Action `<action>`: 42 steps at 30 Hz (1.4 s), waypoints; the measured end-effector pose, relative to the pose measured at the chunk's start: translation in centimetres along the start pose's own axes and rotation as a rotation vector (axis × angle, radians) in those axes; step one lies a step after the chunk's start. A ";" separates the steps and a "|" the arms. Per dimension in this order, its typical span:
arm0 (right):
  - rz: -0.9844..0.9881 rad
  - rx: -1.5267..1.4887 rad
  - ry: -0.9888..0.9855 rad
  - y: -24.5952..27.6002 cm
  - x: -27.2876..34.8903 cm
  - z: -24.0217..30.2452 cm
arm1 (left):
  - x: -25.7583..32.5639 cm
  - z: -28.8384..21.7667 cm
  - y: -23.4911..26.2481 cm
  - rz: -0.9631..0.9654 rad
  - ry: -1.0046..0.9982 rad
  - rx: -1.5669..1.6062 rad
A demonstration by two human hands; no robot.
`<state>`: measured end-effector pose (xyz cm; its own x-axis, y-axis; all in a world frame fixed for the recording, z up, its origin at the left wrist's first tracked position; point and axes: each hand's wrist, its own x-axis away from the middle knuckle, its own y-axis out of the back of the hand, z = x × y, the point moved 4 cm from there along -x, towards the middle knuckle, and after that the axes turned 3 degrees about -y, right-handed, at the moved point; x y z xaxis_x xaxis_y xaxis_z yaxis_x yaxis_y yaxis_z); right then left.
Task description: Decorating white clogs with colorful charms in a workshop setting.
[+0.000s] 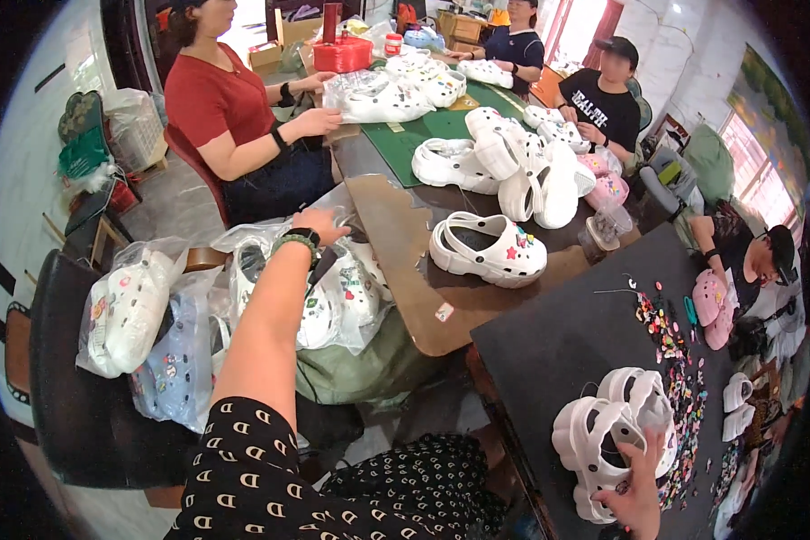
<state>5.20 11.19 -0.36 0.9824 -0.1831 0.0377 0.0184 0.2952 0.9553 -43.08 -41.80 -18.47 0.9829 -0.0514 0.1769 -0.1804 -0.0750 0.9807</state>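
Note:
My left hand (322,225) reaches out over clear plastic bags of white clogs (319,319). Its fingers look stretched out at the bag's upper edge; whether they touch the film is hard to tell. At the lower right, my right hand (637,493) grips a white clog (594,450), thumb and fingers spread across its heel opening. A matching white clog (639,396) stands right against it on the black table (549,333). Beyond, a single white clog (488,250) with colourful charms sits on the brown table (391,225), near a pile of plain white clogs (526,166).
Loose colourful charms (684,396) lie scattered over the black table. Bagged white clogs (130,310) and bagged blue clogs (175,360) rest on a black chair (63,360). Several co-workers sit around the tables; one in a red top (216,99) handles bagged clogs (378,99). Pink clogs (713,306) are at the right.

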 end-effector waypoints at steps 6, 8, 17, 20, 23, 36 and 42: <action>-0.197 0.028 0.029 -0.8 -0.6 2.9 | -2.6 -2.6 -3.6 -0.131 0.170 0.155; -0.164 -0.001 -0.014 -0.7 -0.9 2.8 | -2.5 -3.0 -4.4 -0.171 0.192 0.106; -0.190 -0.036 -0.016 0.5 -1.6 3.3 | -1.6 -3.6 -4.5 -0.212 0.253 0.122; -0.209 -0.042 0.006 0.2 -1.7 4.2 | -1.3 -2.9 -5.8 -0.308 0.280 0.223; -0.224 0.012 0.053 0.0 -1.6 4.5 | -1.0 -1.7 -5.4 -0.434 0.319 0.279; -0.247 -0.017 -0.053 -0.9 -0.8 1.9 | -1.7 -2.5 -5.6 -0.229 0.313 0.265; -0.255 -0.010 -0.029 -1.3 -0.8 1.9 | -1.1 0.1 -5.2 -0.495 0.137 0.289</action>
<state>4.07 9.18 -1.03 0.9400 -0.2799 -0.1952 0.2667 0.2457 0.9319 -43.21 -41.49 -23.80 0.9451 0.1868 -0.2681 0.3171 -0.3262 0.8905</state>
